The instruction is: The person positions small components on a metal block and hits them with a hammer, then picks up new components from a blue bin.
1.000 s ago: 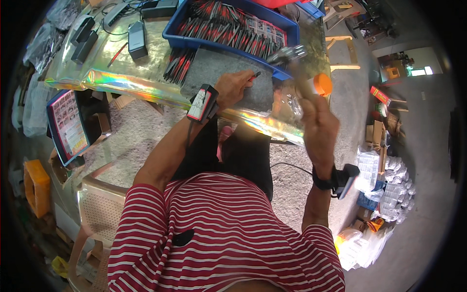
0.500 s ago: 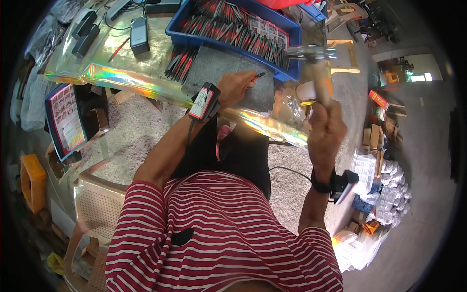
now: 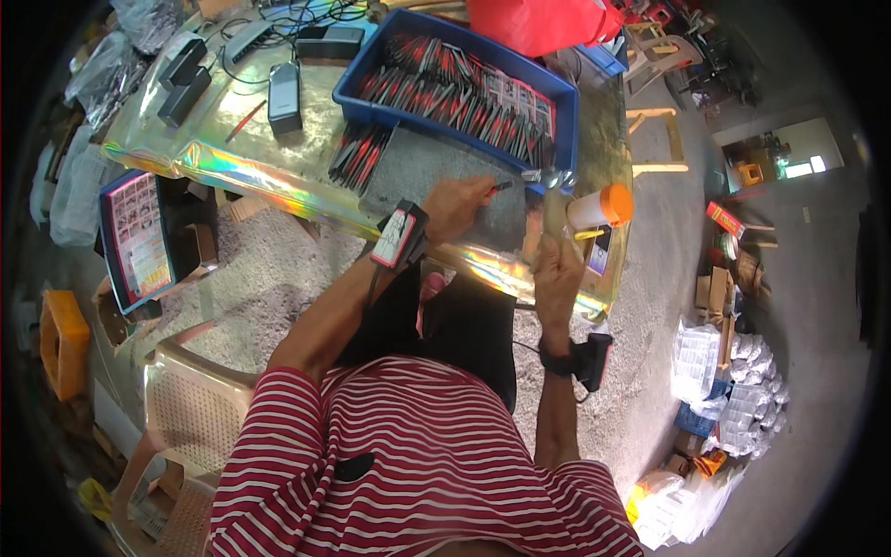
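My left hand [image 3: 453,209] rests on a grey slab [image 3: 418,158] at the table's front edge. Its fingers pinch a small red-and-black stick-like piece [image 3: 499,187], whose dark tip points right. To the right, my right hand [image 3: 559,274] is closed round the handle of a hammer [image 3: 548,178]. The shiny metal head hangs a little right of the held piece, apart from it, by the bin's near corner. Behind the slab stands a blue bin [image 3: 371,113] full of similar red-and-black pieces. A loose bundle of such pieces [image 3: 357,160] lies left of the slab.
A white jar with an orange lid [image 3: 613,205] lies beside the hammer. Grey boxy devices [image 3: 285,97] and cables occupy the table's left. A red bag [image 3: 543,26] sits behind the bin. A plastic chair [image 3: 197,399] stands at my left, with wrapped packages [image 3: 742,395] on the floor right.
My right hand has swung the hammer leftward, bringing its head closer to the held piece. The left hand still pinches that piece on the slab. The whole view has shifted slightly.
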